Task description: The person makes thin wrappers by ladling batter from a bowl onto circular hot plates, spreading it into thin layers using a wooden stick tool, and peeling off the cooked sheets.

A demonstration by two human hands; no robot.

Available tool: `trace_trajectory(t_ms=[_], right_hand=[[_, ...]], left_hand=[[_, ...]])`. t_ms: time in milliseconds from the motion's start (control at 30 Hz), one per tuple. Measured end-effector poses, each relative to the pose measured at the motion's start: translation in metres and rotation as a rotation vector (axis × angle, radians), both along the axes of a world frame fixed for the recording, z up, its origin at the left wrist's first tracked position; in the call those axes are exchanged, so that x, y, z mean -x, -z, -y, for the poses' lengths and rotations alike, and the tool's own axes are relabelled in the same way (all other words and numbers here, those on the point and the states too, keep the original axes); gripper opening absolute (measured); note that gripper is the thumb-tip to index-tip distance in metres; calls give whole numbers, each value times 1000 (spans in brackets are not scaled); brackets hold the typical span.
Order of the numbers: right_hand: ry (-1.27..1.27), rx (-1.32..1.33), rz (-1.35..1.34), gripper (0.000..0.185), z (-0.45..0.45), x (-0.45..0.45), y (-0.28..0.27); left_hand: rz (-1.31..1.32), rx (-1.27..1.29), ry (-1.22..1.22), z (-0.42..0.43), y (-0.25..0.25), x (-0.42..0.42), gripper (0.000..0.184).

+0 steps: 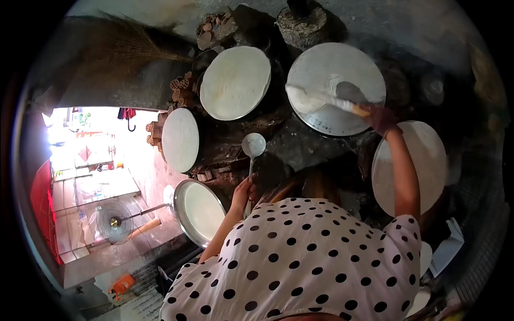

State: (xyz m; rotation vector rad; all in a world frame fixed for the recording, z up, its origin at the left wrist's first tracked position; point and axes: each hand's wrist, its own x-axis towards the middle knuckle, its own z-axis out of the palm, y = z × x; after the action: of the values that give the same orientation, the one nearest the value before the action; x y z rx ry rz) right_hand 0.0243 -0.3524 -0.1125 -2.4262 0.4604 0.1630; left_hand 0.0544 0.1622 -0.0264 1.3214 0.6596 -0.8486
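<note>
My left hand [244, 192] is closed round the handle of a metal ladle [253, 145], whose round bowl points away from me. A dark glove covers my right hand [381, 119], which grips the wooden handle of a white scraper [342, 103]. The scraper's pale, blurred far end lies over the left part of a large round griddle [332, 64]. A thin whitish layer covers part of that griddle, and bare wet metal shows near its front. To the left of the ladle stands a metal basin [201, 212] with whitish liquid in it.
Round white-covered griddles stand at the upper middle [235, 83], left [180, 140] and right [409, 166]. Perforated briquettes [179, 88] are stacked at the left. A fan [114, 221] stands at the lower left. A white container [447, 247] lies at the lower right.
</note>
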Motion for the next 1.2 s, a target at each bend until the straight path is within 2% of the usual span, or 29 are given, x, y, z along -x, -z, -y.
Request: trace_trajectory(t_ms=[33,67,100,133,167,267,300,333,367,400,433,500,567,600,633,700,733,767,833,933,967,1033,1067,1100,1167,1200], right_hand=[[-43,88,-131,45,-8,12,-14],[-138,68,14,44,7,39,8],[-153,72,-67,51,20,64,12],[-170,80,-142,58,29,92,11],[123,-370,53,56,31,121,22],[650,-972,461,23,-44,120,40],[734,-1055,525,19,-93,97,51],[647,-512,446,27,-138,64,57],[828,-719,259,32,-198,24,16],[616,-174,190,37,-234,-12,85],[588,-226,92,43,-276,-42,16],[774,-79,-51,45,-317,-82,49],[888,-108,-92,45,-316,-62,62],[839,-130,144,46,-309,-35,78],[956,-221,161,47,-298,-20,93],[1236,-625,164,48,-284,-10,112],[1175,-377,-27,54,-282,-21,113],[1105,-326,49,63,-289,-42,114],[939,-249,100,71,-330,-89,79],[947,-485,-165,55,-351,-106,82],[969,-633,-84,51,-362,-85,18],[1016,-305,100,44,-347,-50,67],[1086,-500,166,39,-333,-30,90],[1166,-688,231,38,-320,-10,111],[1275,-849,56,32,-296,19,82],[1290,-792,11,32,-287,24,59]], left_hand=[[-24,3,3,3,-3,-3,27],[-15,15,18,-1,2,-5,32],[-18,30,11,-17,22,-10,32],[-28,159,-36,-39,50,-14,32],[-36,289,-86,-53,66,-16,32],[33,214,13,-41,36,-14,34],[32,172,71,-40,30,-16,34],[28,182,79,-42,28,-20,34],[18,176,104,-45,27,-23,33],[5,170,126,-50,26,-24,32],[-3,182,126,-53,24,-26,32],[-33,259,95,-69,17,-27,32],[-91,337,64,-91,16,-32,33],[-43,290,76,-103,17,-33,34],[7,243,86,-115,19,-33,35],[45,233,90,-143,31,-35,35],[56,249,118,-155,35,-35,34],[75,264,149,-164,39,-36,34],[44,253,112,-173,35,-35,34],[8,230,72,-175,15,-38,35],[-7,225,64,-174,9,-38,35],[14,201,95,-173,5,-40,35],[41,174,117,-172,5,-41,35],[37,188,124,-180,23,-45,35],[31,446,193,-206,90,-58,29],[76,605,211,-211,108,-59,29]])
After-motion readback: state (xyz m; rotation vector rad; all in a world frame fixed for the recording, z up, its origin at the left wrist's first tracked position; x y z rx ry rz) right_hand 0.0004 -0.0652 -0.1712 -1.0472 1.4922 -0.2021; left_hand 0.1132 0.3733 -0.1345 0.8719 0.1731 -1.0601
